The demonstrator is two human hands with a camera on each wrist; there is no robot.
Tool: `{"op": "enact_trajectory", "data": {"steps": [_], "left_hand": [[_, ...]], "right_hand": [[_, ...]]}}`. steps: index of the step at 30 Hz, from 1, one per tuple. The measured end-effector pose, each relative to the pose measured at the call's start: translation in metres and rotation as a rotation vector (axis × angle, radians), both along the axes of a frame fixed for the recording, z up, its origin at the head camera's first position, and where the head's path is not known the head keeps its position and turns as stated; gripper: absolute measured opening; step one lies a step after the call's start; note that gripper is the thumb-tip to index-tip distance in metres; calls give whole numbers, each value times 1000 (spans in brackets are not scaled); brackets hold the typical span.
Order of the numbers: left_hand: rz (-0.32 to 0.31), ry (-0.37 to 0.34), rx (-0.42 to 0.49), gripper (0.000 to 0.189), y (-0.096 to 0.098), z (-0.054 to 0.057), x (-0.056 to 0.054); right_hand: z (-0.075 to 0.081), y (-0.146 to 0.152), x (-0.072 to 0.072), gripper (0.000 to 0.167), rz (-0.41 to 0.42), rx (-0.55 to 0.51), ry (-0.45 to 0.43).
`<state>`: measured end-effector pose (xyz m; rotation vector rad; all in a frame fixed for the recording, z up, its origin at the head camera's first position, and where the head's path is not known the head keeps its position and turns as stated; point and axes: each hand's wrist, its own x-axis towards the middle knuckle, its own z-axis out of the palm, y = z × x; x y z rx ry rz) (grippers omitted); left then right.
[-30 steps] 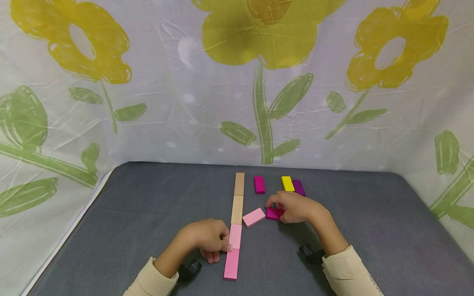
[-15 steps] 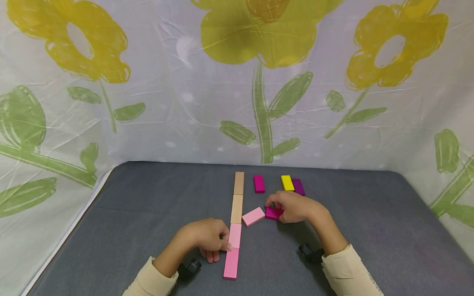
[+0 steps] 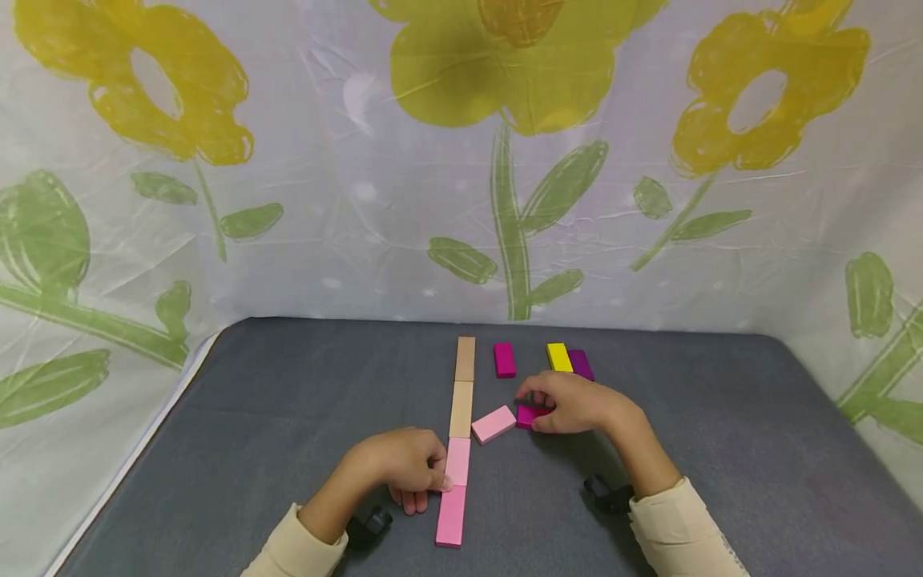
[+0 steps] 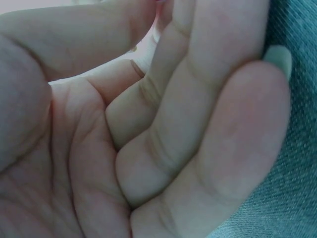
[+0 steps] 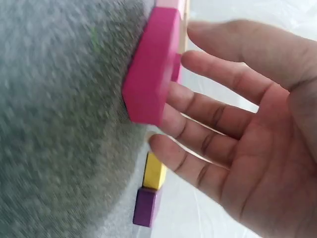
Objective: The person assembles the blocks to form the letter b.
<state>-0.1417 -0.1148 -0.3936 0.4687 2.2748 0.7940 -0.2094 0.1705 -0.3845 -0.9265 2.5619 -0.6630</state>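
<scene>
In the head view my left hand (image 3: pixel 407 461) lies against the left side of a row of blocks. Its thumb tip touches the row where a light pink block (image 3: pixel 457 457) meets a deeper pink block (image 3: pixel 450 521). The left wrist view shows its fingers (image 4: pixel 168 124) loosely bent; their contact with the row is hidden. My right hand (image 3: pixel 573 403) reaches over a magenta block (image 3: pixel 529 416), index finger on the far side and thumb on the near side. In the right wrist view its fingers (image 5: pixel 208 134) are spread and fairly straight beside that magenta block.
The row continues away with a cream block (image 3: pixel 461 409) and a tan block (image 3: pixel 465 358). A slanted pale pink block (image 3: pixel 493 424) lies between row and right hand. Farther back are another magenta block (image 3: pixel 505 361), a yellow block (image 3: pixel 559 357) and a purple block (image 3: pixel 581 365).
My right thumb has shifted slightly left along the near side of the magenta block, covering more of it. My left hand and the other blocks stay in place.
</scene>
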Motion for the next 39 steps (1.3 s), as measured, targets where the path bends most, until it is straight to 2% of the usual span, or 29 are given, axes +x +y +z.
{"op": "enact_trajectory", "data": {"steps": [3, 5, 9, 12, 18, 21, 25, 27, 30, 35, 39], "left_hand": [[3, -4, 5, 28, -1, -1, 1], [4, -6, 8, 28, 0, -1, 1], [4, -13, 15, 28, 1, 0, 0], [4, -14, 17, 28, 1, 0, 0], [3, -15, 12, 27, 1, 0, 0], [2, -24, 3, 28, 1, 0, -1], [0, -21, 4, 27, 2, 0, -1], [-3, -16, 8, 27, 3, 0, -1], [-1, -11, 9, 27, 3, 0, 0], [-1, -3, -2, 28, 1, 1, -1], [0, -10, -7, 27, 0, 1, 0]], "right_hand": [[1, 3, -5, 32, 2, -10, 94], [4, 2, -11, 31, 12, 3, 198], [10, -8, -28, 37, 75, 113, 410], [12, -20, -41, 46, 126, 210, 485], [7, -36, -57, 57, 183, 363, 474], [4, -43, -60, 54, 207, 375, 472], [3, -48, -62, 42, 234, 391, 533], [4, -47, -62, 36, 226, 406, 530], [11, -45, -59, 28, 190, 382, 472], [28, -34, -45, 14, 140, 245, 399], [36, -18, -30, 15, 144, 219, 377]]}}
